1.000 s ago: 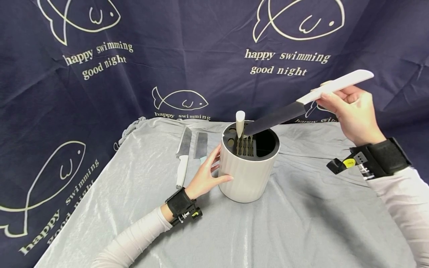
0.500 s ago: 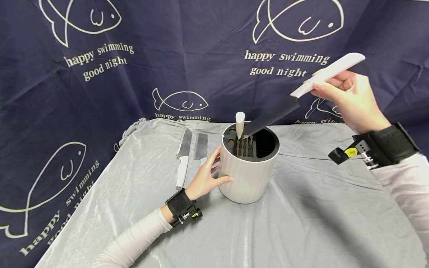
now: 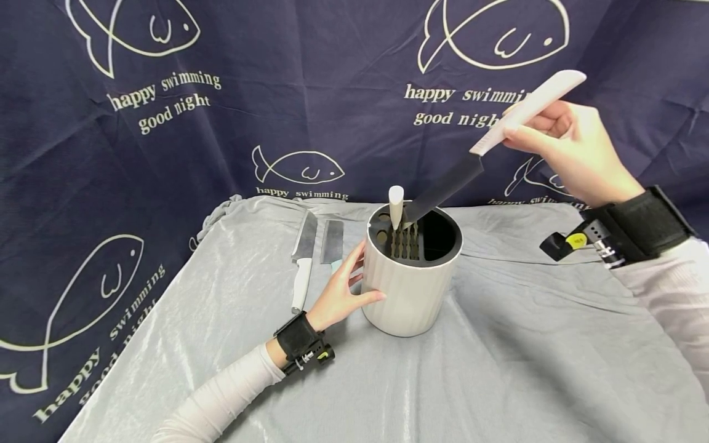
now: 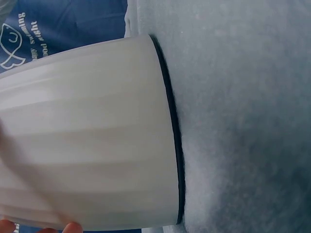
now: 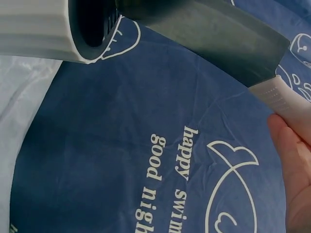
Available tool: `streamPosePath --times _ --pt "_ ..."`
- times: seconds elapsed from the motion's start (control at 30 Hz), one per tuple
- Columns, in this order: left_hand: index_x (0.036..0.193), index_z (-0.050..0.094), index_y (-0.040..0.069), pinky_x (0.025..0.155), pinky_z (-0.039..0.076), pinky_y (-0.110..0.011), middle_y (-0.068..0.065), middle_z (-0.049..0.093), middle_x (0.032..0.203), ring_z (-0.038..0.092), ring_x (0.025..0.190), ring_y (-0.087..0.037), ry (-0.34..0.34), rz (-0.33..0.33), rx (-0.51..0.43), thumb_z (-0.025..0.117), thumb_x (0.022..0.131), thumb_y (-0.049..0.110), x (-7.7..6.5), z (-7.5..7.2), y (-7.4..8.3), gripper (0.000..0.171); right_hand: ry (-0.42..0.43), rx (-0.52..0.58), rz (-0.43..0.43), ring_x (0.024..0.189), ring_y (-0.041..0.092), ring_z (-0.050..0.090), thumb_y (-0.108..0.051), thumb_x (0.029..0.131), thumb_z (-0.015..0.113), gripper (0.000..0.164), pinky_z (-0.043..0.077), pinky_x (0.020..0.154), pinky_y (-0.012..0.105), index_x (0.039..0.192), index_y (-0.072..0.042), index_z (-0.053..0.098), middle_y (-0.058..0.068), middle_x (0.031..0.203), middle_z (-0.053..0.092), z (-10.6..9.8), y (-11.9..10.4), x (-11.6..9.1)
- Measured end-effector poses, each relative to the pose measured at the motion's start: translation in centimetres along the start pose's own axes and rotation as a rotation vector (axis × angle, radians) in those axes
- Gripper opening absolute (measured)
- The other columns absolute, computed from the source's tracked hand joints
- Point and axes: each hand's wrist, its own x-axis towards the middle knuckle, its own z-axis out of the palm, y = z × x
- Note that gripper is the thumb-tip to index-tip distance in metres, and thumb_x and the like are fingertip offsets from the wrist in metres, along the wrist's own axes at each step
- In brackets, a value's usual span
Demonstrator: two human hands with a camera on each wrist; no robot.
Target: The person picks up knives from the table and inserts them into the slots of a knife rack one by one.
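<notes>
My left hand (image 3: pixel 339 296) grips the left side of a ribbed white knife block (image 3: pixel 410 298), thumb in front. In the left wrist view the block's wall (image 4: pixel 97 141) fills the left half, with fingertips (image 4: pixel 73 227) at its lower edge. My right hand (image 3: pixel 578 154) pinches the white handle of a kitchen knife (image 3: pixel 528 114). Its dark blade slants down to the left, the tip at the slotted part of the block's black top. In the right wrist view the blade (image 5: pixel 228 43) reaches toward the block's opening. Another white-handled knife (image 3: pixel 396 206) stands upright in the block.
Left of the block, a white-handled cleaver (image 3: pixel 301 277) and a second broad-bladed knife (image 3: pixel 332 240) lie on the grey cloth (image 3: pixel 244 264). My left hand partly hides the second one's handle. A dark blue curtain (image 3: pixel 343 74) with white fish prints hangs behind.
My right hand has moved up and then to the left, tilting the knife steeper, while its tip stays at the slots. The left hand and block have kept their place.
</notes>
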Motion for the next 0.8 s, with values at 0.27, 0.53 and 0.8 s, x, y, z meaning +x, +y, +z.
streamPosePath --times 0.27,0.53,0.8 --pt "0.157 0.016 0.020 0.109 0.041 -0.043 -0.009 0.029 0.157 0.036 0.139 -0.027 0.002 0.005 -0.009 0.081 0.079 0.010 -0.1 -0.2 0.2 0.102 -0.022 -0.176 -0.005 0.081 0.012 0.071 0.006 0.084 0.069 0.020 0.056 0.081 0.019 0.104 0.006 0.065 0.007 0.089 0.073 1.3 -1.5 0.6" --pt "0.157 0.016 0.021 0.110 0.041 -0.042 -0.007 0.030 0.156 0.037 0.138 -0.025 0.003 0.005 -0.020 0.081 0.079 0.009 -0.1 -0.2 0.3 0.103 -0.060 -0.296 0.010 0.083 0.009 0.071 0.002 0.086 0.069 0.017 0.054 0.082 0.014 0.103 0.001 0.067 0.003 0.090 0.073 2.4 -1.3 0.9" --pt "0.157 0.016 0.023 0.109 0.042 -0.041 -0.006 0.030 0.157 0.037 0.138 -0.025 0.005 0.013 0.002 0.082 0.079 0.010 -0.1 -0.1 0.1 0.103 -0.065 -0.432 0.017 0.085 0.005 0.070 -0.001 0.088 0.069 0.016 0.053 0.082 0.012 0.103 -0.005 0.068 -0.003 0.090 0.073 2.8 -0.8 0.9"
